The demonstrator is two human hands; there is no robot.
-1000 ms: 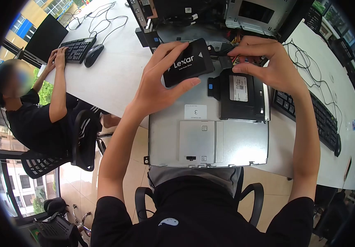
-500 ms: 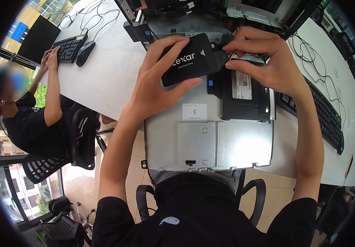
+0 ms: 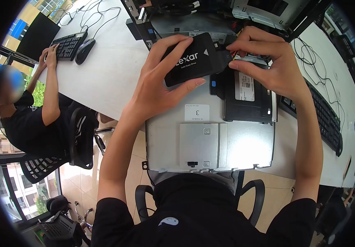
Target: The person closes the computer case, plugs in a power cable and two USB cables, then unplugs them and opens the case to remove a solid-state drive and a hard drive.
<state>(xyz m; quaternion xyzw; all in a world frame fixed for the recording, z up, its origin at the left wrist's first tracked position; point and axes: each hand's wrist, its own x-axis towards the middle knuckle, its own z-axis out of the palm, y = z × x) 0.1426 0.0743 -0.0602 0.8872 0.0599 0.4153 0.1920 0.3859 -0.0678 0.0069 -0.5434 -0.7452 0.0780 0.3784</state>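
- Above the far part of the metal panel (image 3: pixel 165 140), in front of the opened computer case (image 3: pixel 268 9): the black Lexar drive (image 3: pixel 202 61), printed face up, slightly tilted, its right end at a black connector (image 3: pixel 223 59).
- Left hand (image 3: pixel 154 84): you grip the drive by its edges, fingertips on the far edge, thumb along the near one, palm spread off the printed face.
- Right hand (image 3: pixel 278 66): your thumb and fingers are pinched together at the connector's cable end, where red and yellow wires (image 3: pixel 234 53) show. Whether the connector is fully seated cannot be told.
- Just below your right hand: a black drive unit (image 3: pixel 236 110) with a white label (image 3: pixel 244 86), lying on the panel; a black piece with a blue tab (image 3: pixel 213 83) at its left side.
- Nearer you on the panel: a white sticker (image 3: pixel 197 112) reading "3", then a raised metal plate (image 3: pixel 198 144).
- Right side: a black keyboard (image 3: pixel 325 119) on the white desk (image 3: pixel 284 140), partly behind your forearm; loose cables (image 3: pixel 321 74) beyond it.
- Left side: a seated person (image 3: pixel 25 119), hands at a second keyboard (image 3: pixel 68 47), a black mouse (image 3: pixel 85 51) just beside it, a dark monitor (image 3: pixel 40 33) near.
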